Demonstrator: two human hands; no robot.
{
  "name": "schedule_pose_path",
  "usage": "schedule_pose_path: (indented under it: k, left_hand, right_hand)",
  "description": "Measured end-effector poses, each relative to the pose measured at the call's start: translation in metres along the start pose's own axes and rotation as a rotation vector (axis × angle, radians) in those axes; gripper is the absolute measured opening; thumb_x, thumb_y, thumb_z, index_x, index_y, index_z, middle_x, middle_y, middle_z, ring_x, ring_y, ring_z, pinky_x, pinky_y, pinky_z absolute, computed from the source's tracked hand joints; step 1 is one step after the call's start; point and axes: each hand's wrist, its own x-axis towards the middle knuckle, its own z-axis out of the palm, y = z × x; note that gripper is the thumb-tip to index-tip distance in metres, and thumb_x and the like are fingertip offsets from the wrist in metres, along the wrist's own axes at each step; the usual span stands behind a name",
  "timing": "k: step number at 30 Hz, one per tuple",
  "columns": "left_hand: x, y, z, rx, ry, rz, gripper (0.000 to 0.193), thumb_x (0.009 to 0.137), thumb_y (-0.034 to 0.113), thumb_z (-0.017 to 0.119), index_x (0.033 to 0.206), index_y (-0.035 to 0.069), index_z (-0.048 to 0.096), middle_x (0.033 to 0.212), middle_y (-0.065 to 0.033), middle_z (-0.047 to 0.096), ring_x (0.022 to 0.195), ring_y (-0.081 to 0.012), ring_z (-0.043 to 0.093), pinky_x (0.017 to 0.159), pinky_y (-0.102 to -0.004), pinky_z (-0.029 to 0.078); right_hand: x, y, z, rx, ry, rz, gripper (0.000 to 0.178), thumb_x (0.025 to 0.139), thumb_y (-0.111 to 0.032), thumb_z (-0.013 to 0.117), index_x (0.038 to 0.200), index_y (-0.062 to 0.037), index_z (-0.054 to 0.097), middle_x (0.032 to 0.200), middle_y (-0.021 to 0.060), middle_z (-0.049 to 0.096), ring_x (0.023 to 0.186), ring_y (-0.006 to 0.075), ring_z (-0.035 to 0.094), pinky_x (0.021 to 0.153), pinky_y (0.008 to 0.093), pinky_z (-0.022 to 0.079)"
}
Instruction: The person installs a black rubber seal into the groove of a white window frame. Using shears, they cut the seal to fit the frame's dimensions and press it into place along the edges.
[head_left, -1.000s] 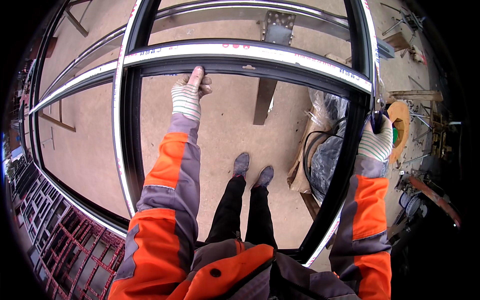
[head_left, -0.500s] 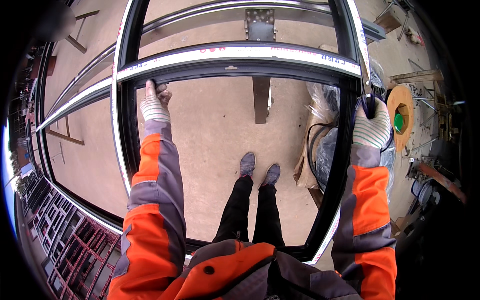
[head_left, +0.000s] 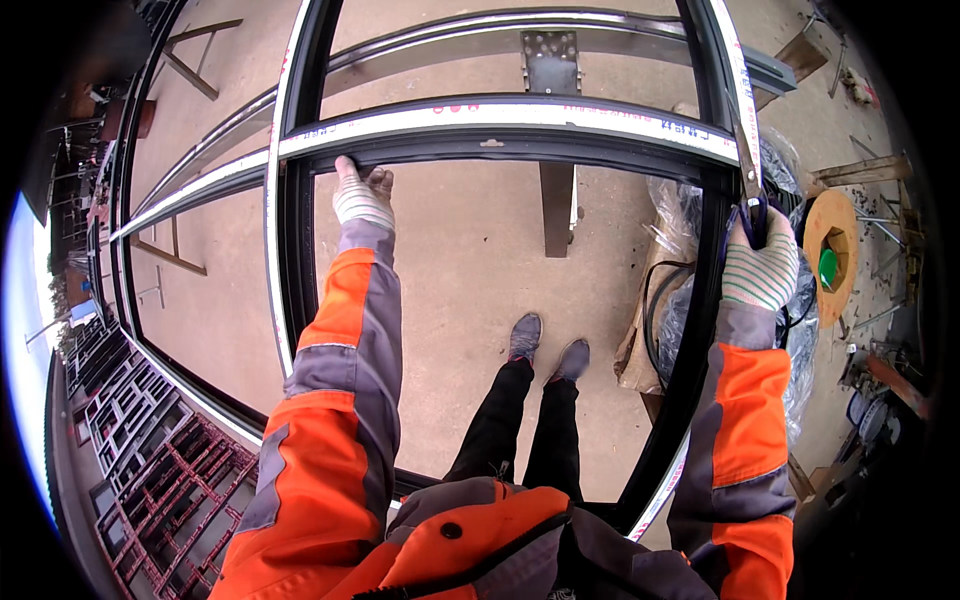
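Note:
Dark window frame [head_left: 440, 152] bars, with white printed film along their faces, surround the space before me. My left hand [head_left: 362, 198], in a striped knit glove, is at the left inner corner, under the crossbar. One digit points up against the bar and the others are curled; whatever they may hold is hidden. At the right upright my right hand [head_left: 760, 265], gloved too, grips scissors [head_left: 746, 150] by their dark handles. The blades point away from me, lying along the white film at the corner.
Plastic-wrapped bundles [head_left: 676, 315] and brown cardboard [head_left: 640, 345] lie below the frame's right side. Farther right is an orange-tan spool [head_left: 838, 215] with a green object inside. A metal support [head_left: 556, 205] stands under the crossbar. Stacked frames [head_left: 175, 510] are at the lower left.
The whole view has shifted, so the frame and both hands appear farther right and slightly lower. The left hand stays by the corner, and the right still grips the scissors.

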Motion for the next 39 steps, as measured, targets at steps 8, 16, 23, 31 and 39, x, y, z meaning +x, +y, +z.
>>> schedule_pose_path:
  k: [8,16,23,31,39]
  left_hand:
    - [-0.031,-0.014,0.010,-0.001,-0.094,-0.049,0.043,0.096,0.046,0.058,0.108,0.005,0.054,0.077,-0.0082,0.062,0.059,-0.0180,0.056,0.064,-0.0376,0.054]
    - [0.010,0.017,-0.008,0.015,0.115,0.058,0.047,0.096,0.051,0.055,0.097,0.004,0.058,0.077,-0.0073,0.059,0.060,-0.0176,0.057,0.064,-0.0356,0.056]
    - [-0.001,0.019,0.007,-0.111,0.182,-0.070,0.035,0.098,0.048,0.054,0.106,0.013,0.058,0.083,0.0001,0.056,0.069,-0.0162,0.051,0.075,-0.0375,0.051]
    - [0.009,0.016,-0.003,-0.180,0.128,-0.053,0.043,0.095,0.048,0.059,0.105,0.006,0.054,0.075,-0.0074,0.057,0.057,-0.0184,0.055,0.067,-0.0392,0.057]
    - [0.033,0.030,-0.018,-0.116,0.113,-0.061,0.056,0.096,0.058,0.048,0.121,0.008,0.051,0.102,-0.0097,0.058,0.076,-0.0218,0.056,0.082,-0.0444,0.054]
  right_hand:
    - [-0.004,-0.002,0.001,0.033,-0.002,0.064,0.028,0.079,-0.013,0.079,0.102,-0.0028,0.068,0.091,0.0105,0.070,0.083,0.0216,0.067,0.080,0.0320,0.051]
    - [-0.003,0.001,0.003,0.129,-0.055,0.140,0.025,0.082,-0.013,0.077,0.104,-0.0037,0.068,0.091,0.0064,0.068,0.082,0.0162,0.064,0.079,0.0290,0.050]
    - [-0.004,-0.007,0.001,0.102,-0.088,0.138,0.028,0.085,-0.013,0.074,0.110,-0.0039,0.065,0.093,0.0047,0.068,0.083,0.0146,0.063,0.081,0.0284,0.050]
    - [-0.002,0.009,0.007,0.173,-0.091,0.131,0.025,0.086,-0.010,0.072,0.109,-0.0037,0.065,0.093,0.0034,0.068,0.084,0.0120,0.062,0.082,0.0266,0.050]
    - [-0.003,-0.006,0.003,0.122,-0.097,0.157,0.025,0.086,-0.009,0.073,0.109,-0.0033,0.065,0.093,0.0026,0.069,0.083,0.0119,0.063,0.081,0.0267,0.050]
